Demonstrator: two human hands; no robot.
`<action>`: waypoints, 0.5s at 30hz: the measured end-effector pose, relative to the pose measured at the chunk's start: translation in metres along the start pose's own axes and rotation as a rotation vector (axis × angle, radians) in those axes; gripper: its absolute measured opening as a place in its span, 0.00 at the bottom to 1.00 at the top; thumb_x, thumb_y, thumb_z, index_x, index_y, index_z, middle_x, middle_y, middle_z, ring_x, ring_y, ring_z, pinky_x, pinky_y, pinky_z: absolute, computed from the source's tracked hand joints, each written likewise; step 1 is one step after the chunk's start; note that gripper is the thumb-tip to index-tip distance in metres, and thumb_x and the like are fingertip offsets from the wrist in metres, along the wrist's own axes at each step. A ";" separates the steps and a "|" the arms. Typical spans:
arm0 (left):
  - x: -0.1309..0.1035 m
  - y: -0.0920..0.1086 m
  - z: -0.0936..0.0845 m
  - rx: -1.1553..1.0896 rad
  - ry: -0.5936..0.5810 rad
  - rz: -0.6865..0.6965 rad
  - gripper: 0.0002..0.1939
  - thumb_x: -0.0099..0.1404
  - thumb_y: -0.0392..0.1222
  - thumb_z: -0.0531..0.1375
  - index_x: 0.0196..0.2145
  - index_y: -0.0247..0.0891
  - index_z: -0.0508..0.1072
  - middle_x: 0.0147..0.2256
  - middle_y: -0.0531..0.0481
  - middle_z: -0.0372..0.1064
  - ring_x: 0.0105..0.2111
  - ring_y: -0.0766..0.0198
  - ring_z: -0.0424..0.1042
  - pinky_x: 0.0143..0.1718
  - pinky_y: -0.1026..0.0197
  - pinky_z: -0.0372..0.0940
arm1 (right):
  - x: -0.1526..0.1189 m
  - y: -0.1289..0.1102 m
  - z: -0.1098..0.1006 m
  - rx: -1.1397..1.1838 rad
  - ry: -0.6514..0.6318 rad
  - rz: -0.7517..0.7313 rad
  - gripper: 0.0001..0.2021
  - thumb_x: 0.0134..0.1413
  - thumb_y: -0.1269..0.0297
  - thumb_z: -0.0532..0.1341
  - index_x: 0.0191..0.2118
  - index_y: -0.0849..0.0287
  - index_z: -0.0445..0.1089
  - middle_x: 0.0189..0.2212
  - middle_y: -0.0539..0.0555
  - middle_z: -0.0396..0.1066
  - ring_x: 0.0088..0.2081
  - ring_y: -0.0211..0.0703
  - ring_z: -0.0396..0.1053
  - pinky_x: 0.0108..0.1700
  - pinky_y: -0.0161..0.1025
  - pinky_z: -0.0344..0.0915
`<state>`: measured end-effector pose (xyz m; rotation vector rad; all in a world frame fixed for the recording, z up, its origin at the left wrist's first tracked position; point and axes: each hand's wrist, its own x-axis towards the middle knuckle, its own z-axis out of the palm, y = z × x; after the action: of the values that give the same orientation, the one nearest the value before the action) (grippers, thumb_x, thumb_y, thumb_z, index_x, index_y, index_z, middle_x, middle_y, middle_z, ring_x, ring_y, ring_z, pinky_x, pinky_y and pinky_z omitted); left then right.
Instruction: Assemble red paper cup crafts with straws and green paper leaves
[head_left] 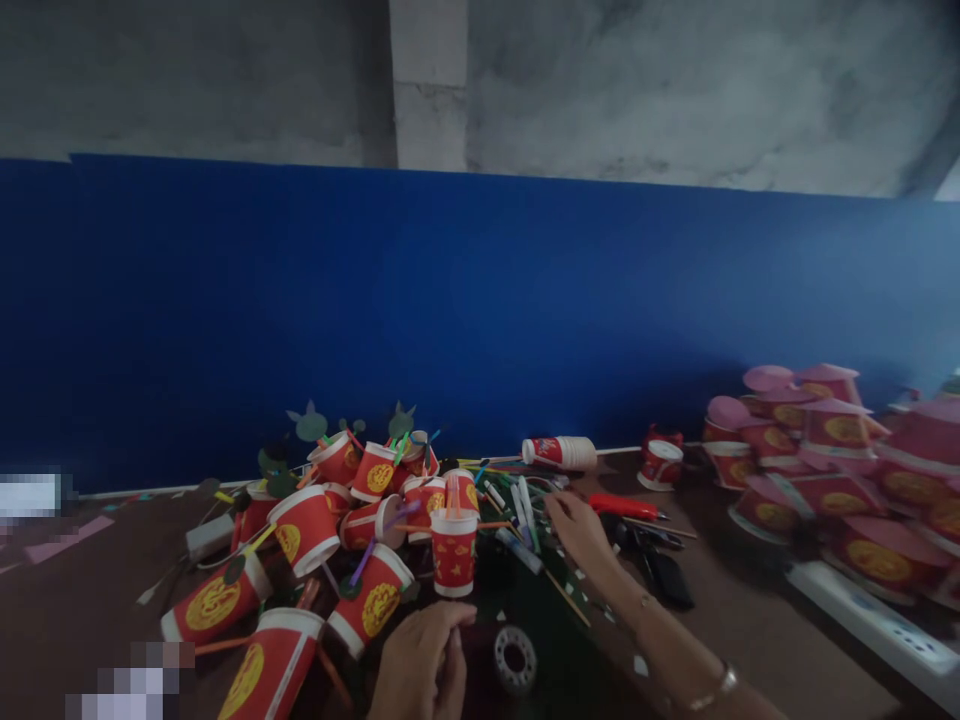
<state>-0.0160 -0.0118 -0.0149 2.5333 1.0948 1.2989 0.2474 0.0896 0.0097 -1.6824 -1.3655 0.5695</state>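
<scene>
My left hand (424, 660) is at the front, fingers curled together; whatever may be inside the curl is hidden. Just beyond it, a red paper cup (454, 560) stands upright with orange straws sticking up from it. To its right lies a roll of tape (515, 660). My right hand (577, 525) reaches into the clutter beside several markers (527, 512), its fingers bent down and drawn together. I cannot make out what its fingertips hold. A red-handled tool (622, 506) lies just right of this hand.
Decorated red cups (307, 530) with straws lie heaped on the left. More red cups with pink paper tops (836, 425) are piled on the right, near a white power strip (877, 620). Stacked cups (559, 453) lie by the blue partition (480, 310). Paper scraps dot the table.
</scene>
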 end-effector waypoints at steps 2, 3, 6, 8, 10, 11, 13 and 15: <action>-0.003 0.000 -0.001 0.007 0.039 0.025 0.16 0.61 0.29 0.49 0.43 0.42 0.66 0.34 0.49 0.75 0.32 0.64 0.75 0.35 0.64 0.70 | 0.013 -0.005 0.007 -0.016 -0.003 0.002 0.10 0.44 0.58 0.60 0.31 0.59 0.69 0.26 0.56 0.72 0.34 0.51 0.70 0.37 0.42 0.61; -0.005 0.000 -0.001 0.017 0.054 0.044 0.16 0.60 0.28 0.49 0.43 0.42 0.66 0.34 0.49 0.75 0.32 0.63 0.76 0.34 0.64 0.70 | 0.018 -0.007 0.011 -0.013 -0.007 0.009 0.09 0.40 0.62 0.62 0.30 0.59 0.69 0.24 0.55 0.70 0.34 0.52 0.70 0.37 0.43 0.61; -0.007 0.001 -0.002 0.048 0.074 0.120 0.19 0.57 0.25 0.48 0.42 0.44 0.66 0.33 0.51 0.76 0.32 0.63 0.76 0.35 0.63 0.70 | 0.027 -0.011 0.019 0.054 -0.036 0.030 0.06 0.34 0.69 0.64 0.24 0.59 0.67 0.18 0.51 0.66 0.30 0.51 0.69 0.34 0.41 0.60; -0.006 0.002 -0.004 0.063 0.081 0.136 0.20 0.55 0.24 0.48 0.41 0.44 0.66 0.32 0.52 0.76 0.32 0.64 0.77 0.35 0.63 0.69 | 0.027 -0.011 0.020 0.150 -0.053 0.040 0.04 0.37 0.66 0.63 0.22 0.58 0.66 0.17 0.50 0.65 0.28 0.47 0.67 0.30 0.40 0.60; -0.002 0.005 -0.006 0.052 0.081 0.141 0.20 0.55 0.24 0.48 0.40 0.44 0.65 0.31 0.52 0.76 0.31 0.64 0.76 0.34 0.64 0.69 | 0.022 -0.012 0.018 0.277 -0.066 0.053 0.08 0.44 0.59 0.60 0.26 0.58 0.67 0.19 0.50 0.64 0.24 0.43 0.65 0.26 0.37 0.59; 0.000 0.007 -0.007 0.042 0.078 0.133 0.19 0.55 0.24 0.48 0.39 0.43 0.65 0.31 0.52 0.76 0.31 0.64 0.76 0.33 0.64 0.69 | 0.019 -0.012 0.017 0.346 -0.076 0.062 0.11 0.46 0.56 0.58 0.29 0.58 0.67 0.19 0.50 0.64 0.23 0.41 0.63 0.23 0.36 0.58; 0.005 0.010 -0.009 -0.003 0.096 0.188 0.19 0.54 0.24 0.47 0.39 0.43 0.65 0.29 0.52 0.76 0.29 0.65 0.76 0.30 0.65 0.68 | 0.011 -0.014 0.014 0.486 -0.109 0.073 0.16 0.48 0.51 0.56 0.35 0.58 0.67 0.20 0.48 0.62 0.19 0.36 0.58 0.19 0.33 0.54; 0.009 0.011 -0.007 -0.028 0.139 0.235 0.18 0.53 0.25 0.48 0.38 0.42 0.65 0.29 0.52 0.75 0.28 0.65 0.76 0.29 0.65 0.67 | 0.004 -0.016 0.013 0.612 -0.149 0.076 0.20 0.47 0.47 0.58 0.40 0.58 0.65 0.19 0.45 0.59 0.16 0.31 0.52 0.17 0.31 0.48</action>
<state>-0.0121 -0.0158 0.0000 2.6492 0.8111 1.5551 0.2298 0.0981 0.0171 -1.2098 -1.0780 1.0532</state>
